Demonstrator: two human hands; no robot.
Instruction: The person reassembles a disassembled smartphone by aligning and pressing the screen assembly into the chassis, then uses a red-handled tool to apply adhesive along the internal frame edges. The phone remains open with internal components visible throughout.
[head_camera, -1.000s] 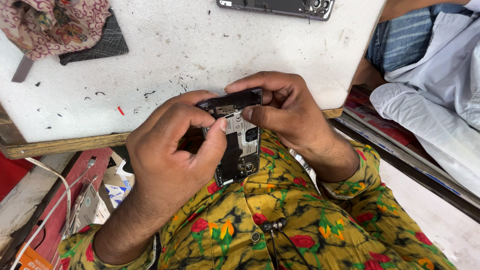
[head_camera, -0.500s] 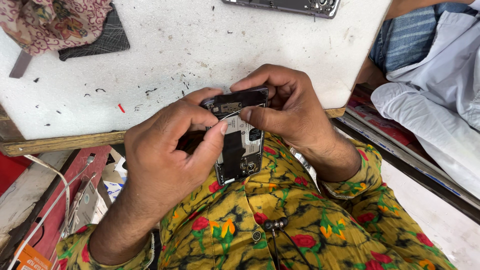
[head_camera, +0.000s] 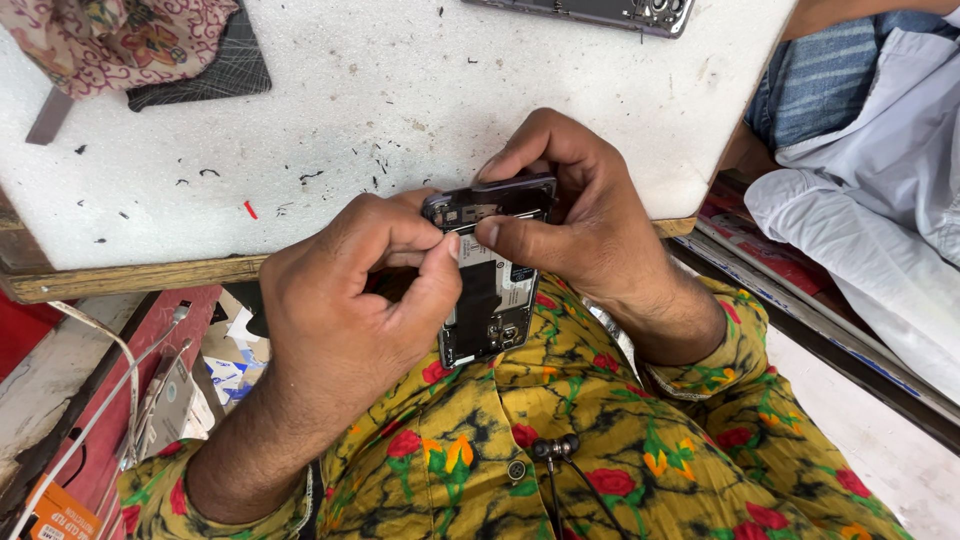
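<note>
An opened smartphone (head_camera: 492, 300) with its back cover off shows a black battery and circuit parts; it stands upright against my yellow flowered shirt. My left hand (head_camera: 345, 300) grips its left side, thumb and forefinger pinched at the upper edge. My right hand (head_camera: 580, 220) wraps around the phone's top, thumb pressing the inner frame next to my left thumb.
A scuffed white table (head_camera: 380, 90) with a wooden front edge lies just beyond my hands. A phone back cover (head_camera: 600, 12) rests at its far edge, a patterned cloth (head_camera: 120, 35) and dark mat at far left. Another person's sleeve (head_camera: 870, 210) is at right. Cables (head_camera: 120, 380) hang lower left.
My hands and the phone kept their place. My left thumb and forefinger have closed into a tighter pinch at the phone's upper edge, meeting my right thumb.
</note>
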